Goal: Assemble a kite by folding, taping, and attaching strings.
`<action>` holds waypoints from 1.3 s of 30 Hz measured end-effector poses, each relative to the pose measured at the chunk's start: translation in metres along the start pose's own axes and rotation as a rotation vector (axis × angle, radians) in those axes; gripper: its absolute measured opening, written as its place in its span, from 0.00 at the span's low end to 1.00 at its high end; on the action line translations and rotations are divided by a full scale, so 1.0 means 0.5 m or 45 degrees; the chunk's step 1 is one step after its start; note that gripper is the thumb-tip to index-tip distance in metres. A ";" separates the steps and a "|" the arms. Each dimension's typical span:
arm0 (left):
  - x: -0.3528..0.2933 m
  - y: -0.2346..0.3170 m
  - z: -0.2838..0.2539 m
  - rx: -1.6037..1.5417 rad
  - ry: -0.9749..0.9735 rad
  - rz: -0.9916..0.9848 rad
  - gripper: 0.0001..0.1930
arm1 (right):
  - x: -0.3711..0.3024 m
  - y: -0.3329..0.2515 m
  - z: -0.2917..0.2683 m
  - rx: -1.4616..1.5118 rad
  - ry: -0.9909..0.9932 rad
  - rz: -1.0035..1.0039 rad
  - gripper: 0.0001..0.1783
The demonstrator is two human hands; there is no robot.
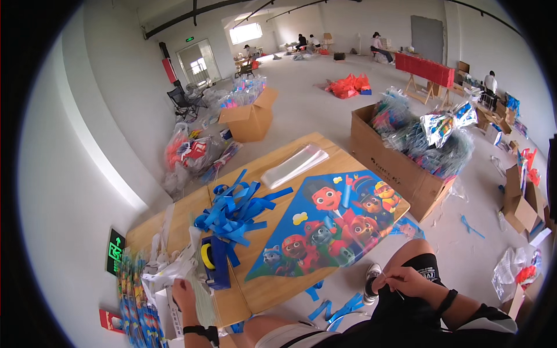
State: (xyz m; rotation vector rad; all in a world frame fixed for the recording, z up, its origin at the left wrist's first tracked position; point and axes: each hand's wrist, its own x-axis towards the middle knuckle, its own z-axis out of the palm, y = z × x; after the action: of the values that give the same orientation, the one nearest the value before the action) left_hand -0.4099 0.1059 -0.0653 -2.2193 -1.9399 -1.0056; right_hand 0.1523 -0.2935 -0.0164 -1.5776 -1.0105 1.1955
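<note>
On the wooden table lies a blue kite sail (325, 232) printed with cartoon characters, its lower right edge by my knee. My right hand (406, 282) is closed in a pinch above my leg, with a thin pale piece at the fingertips, too small to name. My left hand (184, 296) reaches to the table's left end, against a crumpled white plastic bag (174, 269) and a white box (168, 313). Its fingers are partly hidden there. A blue tape dispenser (218, 272) with a yellow core stands beside it. Behind that, blue ribbons (232, 209) lie in a tangled heap.
Clear plastic sleeves (295, 165) lie at the table's far edge. Large cartons (394, 165) of wrapped goods stand beyond, another carton (252, 119) farther left. Colourful packed strips (139, 307) hang at the table's left. Blue scraps (342, 307) litter the floor; several people work far back.
</note>
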 end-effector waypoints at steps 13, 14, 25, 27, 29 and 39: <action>-0.271 0.516 -0.156 -1.888 0.081 -0.242 0.08 | 0.005 -0.052 -0.011 -0.509 -0.170 -0.718 0.09; -0.280 0.533 -0.167 -1.873 0.113 -0.261 0.08 | 0.002 -0.050 -0.018 -0.544 -0.125 -0.739 0.09; -0.309 0.618 -0.265 -1.962 0.050 -0.425 0.10 | 0.001 -0.054 -0.049 -0.580 0.000 -0.756 0.12; -0.316 0.620 -0.270 -1.958 0.059 -0.404 0.10 | 0.005 -0.057 -0.044 -0.570 -0.008 -0.785 0.12; -0.322 0.628 -0.272 -1.966 0.056 -0.376 0.10 | 0.005 -0.061 -0.044 -0.580 0.008 -0.807 0.11; -0.338 0.648 -0.281 -2.011 0.049 -0.348 0.10 | -0.015 -0.051 -0.062 -0.673 0.071 -0.844 0.10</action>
State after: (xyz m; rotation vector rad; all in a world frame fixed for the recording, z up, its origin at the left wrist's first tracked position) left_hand -0.1845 -0.1743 0.0890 -2.1085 -1.4528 -3.3847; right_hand 0.1789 -0.2990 0.0143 -1.4508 -1.7336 0.4409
